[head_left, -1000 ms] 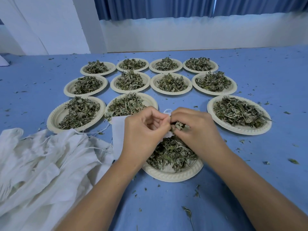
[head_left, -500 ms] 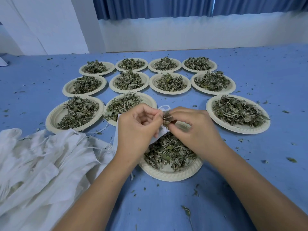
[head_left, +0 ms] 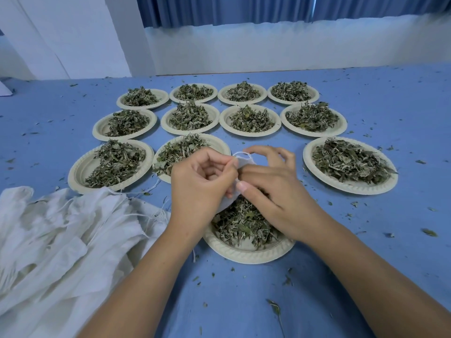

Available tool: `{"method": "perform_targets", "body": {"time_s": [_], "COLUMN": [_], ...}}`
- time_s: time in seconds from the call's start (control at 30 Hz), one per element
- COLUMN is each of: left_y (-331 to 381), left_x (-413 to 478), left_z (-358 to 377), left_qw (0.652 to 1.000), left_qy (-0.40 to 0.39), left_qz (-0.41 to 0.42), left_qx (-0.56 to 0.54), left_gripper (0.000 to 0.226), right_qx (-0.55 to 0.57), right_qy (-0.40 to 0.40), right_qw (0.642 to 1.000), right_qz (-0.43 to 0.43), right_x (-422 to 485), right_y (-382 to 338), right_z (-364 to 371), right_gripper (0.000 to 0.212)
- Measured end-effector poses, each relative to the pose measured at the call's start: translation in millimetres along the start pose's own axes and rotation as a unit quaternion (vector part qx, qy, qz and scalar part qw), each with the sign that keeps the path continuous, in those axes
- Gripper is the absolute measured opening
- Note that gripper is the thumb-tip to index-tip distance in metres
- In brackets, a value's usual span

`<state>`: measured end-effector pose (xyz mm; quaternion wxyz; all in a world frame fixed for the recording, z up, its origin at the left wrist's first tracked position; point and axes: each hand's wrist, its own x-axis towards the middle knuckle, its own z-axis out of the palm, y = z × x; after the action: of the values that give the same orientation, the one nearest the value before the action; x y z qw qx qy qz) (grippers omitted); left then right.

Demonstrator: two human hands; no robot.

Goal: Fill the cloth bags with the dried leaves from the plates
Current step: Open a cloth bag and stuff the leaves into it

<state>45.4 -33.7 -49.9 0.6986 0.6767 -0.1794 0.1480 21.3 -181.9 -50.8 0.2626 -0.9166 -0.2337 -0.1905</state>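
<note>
**Bag mouth held over the near plate, leaves straight below**

Head view: both hands meet above the nearest plate (head_left: 246, 255), which sits at 6 o'clock of the set, apart from the rows of heaped plates beyond.

The left hand (head_left: 202, 181) has its fingers curled in, pinching the left lip of a small cloth bag (head_left: 244, 162). The right hand (head_left: 278, 193) comes in from 3 o'clock. Its thumb lies on the cloth and its forefinger curls down to meet it on the right lip, with the other fingers arched loosely above.

The bag's long axis runs from its drawstring loop at about 12 o'clock down to 7 o'clock, where its body slips under the left palm. Most of it is hidden, so I cannot tell how much it holds.

The dried leaves (head_left: 241, 225) lie at 6 o'clock from the fingertips, directly beneath the bag's mouth. The right hand is the nearer one, as its palm hangs over the heap. The likely next move is a short dip down for a pinch while the left hand keeps the mouth up.

The pile of empty cloth bags (head_left: 61, 235) lies at 9 o'clock on the blue table (head_left: 244, 306), well apart from the fingers.
</note>
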Motion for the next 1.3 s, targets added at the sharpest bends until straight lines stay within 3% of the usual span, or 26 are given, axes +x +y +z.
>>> {"method": "perform_targets", "body": {"time_s": [0.07,0.17,0.23,0.33,0.4,0.43,0.5,0.6,0.63,0.77,0.8,0.93,1.1,1.3], "left_y": [-1.1,-2.8,-2.8,-0.4,0.4,0.4,0.1,-1.4,-1.7,-1.2,-1.0,-0.4,0.5,2.2], "left_x": [0.4,3.0,3.0,-1.2,-2.9,-2.5,0.0,6.5,8.3,11.5,11.3,11.1,10.7,11.4], "left_z": [-0.4,-2.6,-2.8,1.1,2.8,2.7,0.0,-6.9,-9.1,-12.0,-11.7,-12.0,-12.5,-12.7], "left_qw": [1.0,0.999,0.999,1.0,1.0,1.0,1.0,0.996,0.994,0.992,0.992,0.992,0.992,0.99], "left_qy": [0.007,0.032,0.032,-0.014,-0.027,-0.023,0.008,0.082,0.1,0.12,0.12,0.124,0.124,0.14], "left_qz": [0.0,-0.001,-0.002,0.001,0.001,0.0,-0.005,-0.022,-0.028,-0.034,-0.033,-0.03,-0.032,-0.026], "left_qx": [0.01,0.014,0.013,-0.001,0.006,0.011,0.018,0.022,0.018,0.011,0.012,0.016,0.012,0.015], "left_gripper": [0.018,0.016,0.015,0.013,0.015,0.017,0.016,0.015,0.015,0.013,0.012,0.015,0.016,0.02], "right_qx": [0.013,0.085,0.086,0.033,0.058,0.111,0.26,0.254,0.245,0.228,0.218,0.2,0.066,0.046], "right_qy": [0.014,0.159,0.187,0.033,-0.067,-0.07,-0.002,0.114,0.097,-0.164,-0.193,-0.154,-0.238,-0.189], "right_qw": [1.0,0.984,0.978,0.998,0.996,0.991,0.962,0.959,0.962,0.941,0.939,0.958,0.966,0.978], "right_qz": [0.003,0.003,-0.019,-0.035,-0.015,0.013,0.08,0.059,0.077,0.187,0.185,0.134,0.08,0.081], "right_x": [-0.6,0.6,0.0,0.3,1.2,2.6,5.9,2.2,0.5,-1.9,-1.6,2.2,1.6,4.5], "right_y": [1.2,7.0,7.1,-2.1,0.5,1.9,6.4,17.2,20.7,17.1,15.5,18.9,22.3,19.2], "right_z": [-1.6,-14.8,-18.9,-8.7,1.3,0.9,-8.5,-27.5,-31.4,-25.4,-20.8,-22.1,-18.9,-17.9], "right_gripper": [0.045,0.04,0.043,0.053,0.053,0.049,0.04,0.047,0.047,0.055,0.051,0.013,0.045,0.021]}}
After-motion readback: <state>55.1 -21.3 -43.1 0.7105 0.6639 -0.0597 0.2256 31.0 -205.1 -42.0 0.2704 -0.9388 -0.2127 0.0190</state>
